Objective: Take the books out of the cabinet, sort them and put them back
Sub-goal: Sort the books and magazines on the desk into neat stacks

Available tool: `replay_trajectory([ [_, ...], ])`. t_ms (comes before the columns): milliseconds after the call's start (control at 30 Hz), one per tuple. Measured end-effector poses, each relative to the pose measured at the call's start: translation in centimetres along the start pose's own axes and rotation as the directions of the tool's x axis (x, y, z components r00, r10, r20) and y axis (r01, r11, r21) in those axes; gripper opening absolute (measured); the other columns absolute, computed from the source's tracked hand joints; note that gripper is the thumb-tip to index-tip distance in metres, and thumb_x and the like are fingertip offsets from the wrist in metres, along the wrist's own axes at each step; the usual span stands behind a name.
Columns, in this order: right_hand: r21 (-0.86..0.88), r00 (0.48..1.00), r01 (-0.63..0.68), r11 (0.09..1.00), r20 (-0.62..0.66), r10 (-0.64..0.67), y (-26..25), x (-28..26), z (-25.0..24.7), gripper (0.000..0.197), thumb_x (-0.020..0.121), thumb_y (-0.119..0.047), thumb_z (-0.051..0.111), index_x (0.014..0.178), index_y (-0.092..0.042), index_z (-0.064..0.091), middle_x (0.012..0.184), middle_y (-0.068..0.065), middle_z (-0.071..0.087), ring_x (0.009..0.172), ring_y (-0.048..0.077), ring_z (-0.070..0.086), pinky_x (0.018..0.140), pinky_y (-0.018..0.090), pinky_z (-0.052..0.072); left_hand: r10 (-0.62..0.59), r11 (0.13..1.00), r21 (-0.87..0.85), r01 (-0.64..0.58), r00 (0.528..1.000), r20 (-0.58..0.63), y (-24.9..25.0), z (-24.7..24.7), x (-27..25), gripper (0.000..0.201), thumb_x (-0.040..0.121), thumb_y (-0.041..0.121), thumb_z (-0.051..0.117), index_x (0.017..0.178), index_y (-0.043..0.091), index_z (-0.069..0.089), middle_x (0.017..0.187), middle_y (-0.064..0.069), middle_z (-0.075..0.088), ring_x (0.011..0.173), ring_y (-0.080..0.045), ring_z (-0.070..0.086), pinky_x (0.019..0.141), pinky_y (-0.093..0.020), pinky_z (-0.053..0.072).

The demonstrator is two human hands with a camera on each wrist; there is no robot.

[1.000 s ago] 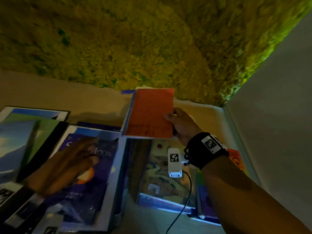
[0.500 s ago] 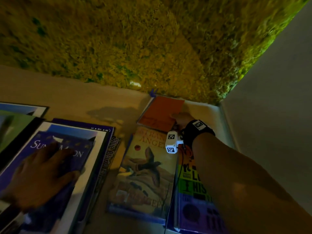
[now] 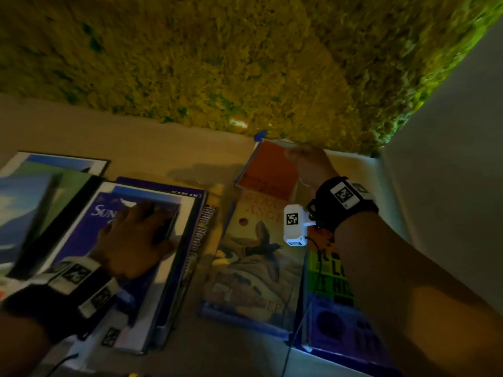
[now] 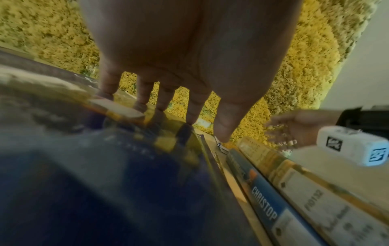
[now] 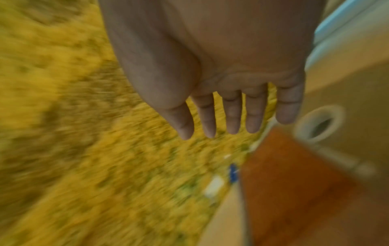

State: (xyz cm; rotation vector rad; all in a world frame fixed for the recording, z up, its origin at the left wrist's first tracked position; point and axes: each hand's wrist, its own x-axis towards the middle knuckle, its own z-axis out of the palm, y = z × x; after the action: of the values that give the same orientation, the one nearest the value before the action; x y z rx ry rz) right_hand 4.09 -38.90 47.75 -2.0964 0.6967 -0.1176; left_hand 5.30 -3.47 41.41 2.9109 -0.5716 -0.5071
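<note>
A small orange book [image 3: 268, 170] lies flat at the back, against the mossy yellow wall, seen blurred in the right wrist view too [image 5: 294, 191]. My right hand [image 3: 307, 164] hovers just over its right edge with straight, spread fingers [image 5: 231, 119] that hold nothing. My left hand [image 3: 133, 238] rests flat on the purple sun-and-moon book [image 3: 89, 229] on top of a stack; its fingertips [image 4: 145, 103] press on the cover. Between the hands lie a bird-cover book [image 3: 255, 262] and a rainbow-striped book [image 3: 334, 278].
Landscape-cover books [image 3: 32, 191] lie at the far left. A dark spine [image 3: 201, 235] shows beside the purple stack. The mossy yellow wall [image 3: 217, 63] closes the back and a white panel [image 3: 449, 172] the right side. A bare beige strip [image 3: 163, 151] runs behind the stacks.
My right hand carried the orange book back, laid it flat by the wall and has let go, its fingers now straight. My left hand stays on the purple book.
</note>
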Motion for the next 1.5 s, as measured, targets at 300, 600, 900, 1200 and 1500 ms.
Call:
replay_trajectory([
  [300,0.142,0.843,0.011,0.99,0.53,-0.086,-5.8,-10.2,15.2,0.01,0.096,-0.031,0.064,0.098,-0.023,0.058,0.085,0.007,0.063,0.066,0.019,0.062,0.06,0.034,0.046,0.189,0.966,-0.184,-0.182,0.982,0.023,-5.5,-1.2,-0.7,0.069,0.072,0.076,0.038,0.134,0.048,0.049,0.149,0.004,0.043,0.136,-0.026,0.043,0.105,-0.049,0.043],
  [600,0.033,0.886,-0.101,0.994,0.457,0.075,-4.9,-15.4,21.9,0.062,0.096,-0.03,0.069,0.14,-0.031,0.025,0.115,0.0,0.061,0.097,0.042,0.07,0.072,0.052,0.064,0.106,0.912,-0.388,-0.134,0.99,-0.094,-12.8,-1.6,-3.6,0.063,0.087,0.058,0.054,0.137,0.021,0.052,0.128,-0.002,0.061,0.113,-0.013,0.057,0.09,-0.006,0.036],
  [900,0.256,0.923,-0.182,0.949,0.377,0.075,-4.5,-16.3,23.0,0.037,0.099,-0.024,0.065,0.134,-0.026,0.056,0.123,-0.005,0.068,0.099,0.013,0.065,0.075,0.027,0.053,-0.017,0.325,-0.943,0.068,0.998,0.067,-14.9,-2.2,-1.6,0.047,0.084,0.011,0.074,0.122,0.029,0.053,0.111,-0.001,0.064,0.103,-0.021,0.064,0.068,-0.031,0.058],
  [1200,0.304,0.916,-0.171,0.937,0.4,0.038,-2.9,-17.4,23.2,0.046,0.095,-0.03,0.071,0.139,-0.025,0.057,0.135,-0.006,0.065,0.123,0.017,0.061,0.108,0.046,0.05,0.127,0.012,-0.993,0.119,0.985,0.12,-13.8,-0.4,-2.3,0.068,0.077,0.01,0.075,0.136,0.035,0.053,0.127,-0.004,0.068,0.109,-0.03,0.069,0.087,-0.054,0.056],
  [1500,0.555,0.879,-0.327,0.765,0.477,0.03,-3.4,-17.6,21.8,0.04,0.098,-0.034,0.065,0.137,-0.025,0.058,0.127,0.005,0.07,0.108,0.023,0.071,0.075,0.032,0.06,0.121,-0.159,-0.984,0.083,0.991,0.065,-11.2,-4.9,-1.1,0.037,0.098,0.003,0.046,0.125,0.023,0.062,0.115,-0.012,0.073,0.095,-0.031,0.073,0.067,-0.047,0.062],
])
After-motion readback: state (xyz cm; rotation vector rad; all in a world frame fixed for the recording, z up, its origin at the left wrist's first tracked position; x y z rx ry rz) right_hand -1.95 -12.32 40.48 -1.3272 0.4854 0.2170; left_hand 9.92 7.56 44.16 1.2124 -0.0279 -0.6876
